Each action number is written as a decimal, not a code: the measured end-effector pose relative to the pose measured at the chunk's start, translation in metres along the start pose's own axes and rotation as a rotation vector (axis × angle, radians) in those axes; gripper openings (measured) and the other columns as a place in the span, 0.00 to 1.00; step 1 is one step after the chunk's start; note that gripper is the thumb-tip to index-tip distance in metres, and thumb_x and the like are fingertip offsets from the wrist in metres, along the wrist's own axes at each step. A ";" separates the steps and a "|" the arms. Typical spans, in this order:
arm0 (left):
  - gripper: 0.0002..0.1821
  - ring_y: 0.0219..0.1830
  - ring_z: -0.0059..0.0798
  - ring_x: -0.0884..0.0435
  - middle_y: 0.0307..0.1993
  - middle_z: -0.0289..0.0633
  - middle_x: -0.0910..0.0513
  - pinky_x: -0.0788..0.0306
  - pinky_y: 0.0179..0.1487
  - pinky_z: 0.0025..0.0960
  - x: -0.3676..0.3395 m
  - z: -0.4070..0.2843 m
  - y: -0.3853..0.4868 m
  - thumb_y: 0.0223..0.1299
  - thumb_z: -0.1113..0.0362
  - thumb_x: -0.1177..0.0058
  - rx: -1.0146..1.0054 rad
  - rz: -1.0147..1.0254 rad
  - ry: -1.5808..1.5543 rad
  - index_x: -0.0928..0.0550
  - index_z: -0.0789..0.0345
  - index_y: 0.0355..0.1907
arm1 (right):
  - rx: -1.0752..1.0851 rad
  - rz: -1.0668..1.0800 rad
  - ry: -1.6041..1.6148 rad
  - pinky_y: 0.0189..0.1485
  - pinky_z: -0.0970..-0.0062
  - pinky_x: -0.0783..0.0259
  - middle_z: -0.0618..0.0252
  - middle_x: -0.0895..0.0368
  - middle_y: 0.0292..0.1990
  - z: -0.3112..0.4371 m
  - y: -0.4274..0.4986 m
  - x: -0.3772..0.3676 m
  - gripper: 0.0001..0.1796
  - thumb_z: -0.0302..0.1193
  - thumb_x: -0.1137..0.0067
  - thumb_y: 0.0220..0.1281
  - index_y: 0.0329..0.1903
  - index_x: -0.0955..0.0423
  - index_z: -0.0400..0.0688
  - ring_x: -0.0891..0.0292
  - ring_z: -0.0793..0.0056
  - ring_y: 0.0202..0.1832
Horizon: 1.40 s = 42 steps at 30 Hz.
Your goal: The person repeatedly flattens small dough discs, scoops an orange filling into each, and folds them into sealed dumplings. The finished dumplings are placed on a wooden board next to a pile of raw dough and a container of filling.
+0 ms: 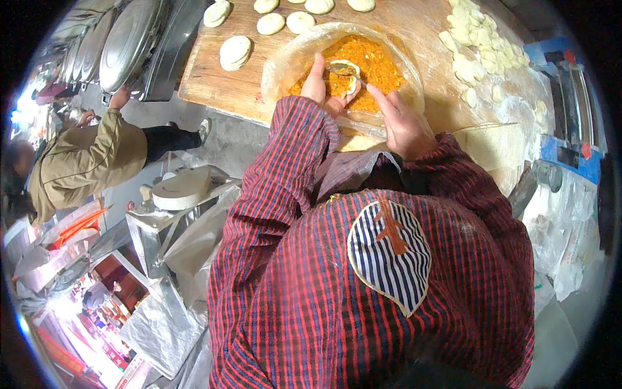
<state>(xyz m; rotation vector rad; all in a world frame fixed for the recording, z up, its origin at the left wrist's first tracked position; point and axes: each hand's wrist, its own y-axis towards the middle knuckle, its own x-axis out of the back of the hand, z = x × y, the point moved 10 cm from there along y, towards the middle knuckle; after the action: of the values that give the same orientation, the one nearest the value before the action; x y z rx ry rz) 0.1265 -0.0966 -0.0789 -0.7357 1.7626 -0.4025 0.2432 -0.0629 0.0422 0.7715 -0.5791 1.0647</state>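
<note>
In my left hand (320, 90) lies a cupped piece of dough (354, 86), held over a plastic-lined container (282, 68) of orange crumbly filling (379, 61). My right hand (403, 116) grips the handle of a metal spoon (344, 69), whose bowl is at the dough. Flattened round dough cakes (235, 52) lie on the wooden board (209, 82) beyond and left of the container, some of them stacked. Many small pale dough pieces (469, 39) are heaped at the board's far right. The underside of the dough in my left hand is hidden.
A person in a tan jacket (97, 150) is at the left, one hand near large round metal lids (131, 44). A metal stand with a round white object (182, 188) is at lower left. A blue-framed device (566, 150) and plastic bags (559, 233) border the board's right side.
</note>
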 end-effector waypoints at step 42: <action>0.16 0.22 0.22 0.25 0.31 0.44 0.22 0.39 0.16 0.18 -0.047 0.005 -0.054 0.65 0.58 0.60 0.021 0.290 0.536 0.34 0.62 0.52 | -0.285 0.008 1.093 0.39 0.83 0.30 0.67 0.24 0.32 -0.046 0.047 -0.023 0.07 0.22 0.50 0.58 0.38 0.26 0.36 0.27 0.82 0.35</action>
<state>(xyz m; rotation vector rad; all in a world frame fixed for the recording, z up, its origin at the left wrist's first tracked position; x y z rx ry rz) 0.1545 -0.1059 -0.0135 -0.3609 2.3251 -0.4444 0.1935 -0.0264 0.0104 -0.1204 0.2102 1.1972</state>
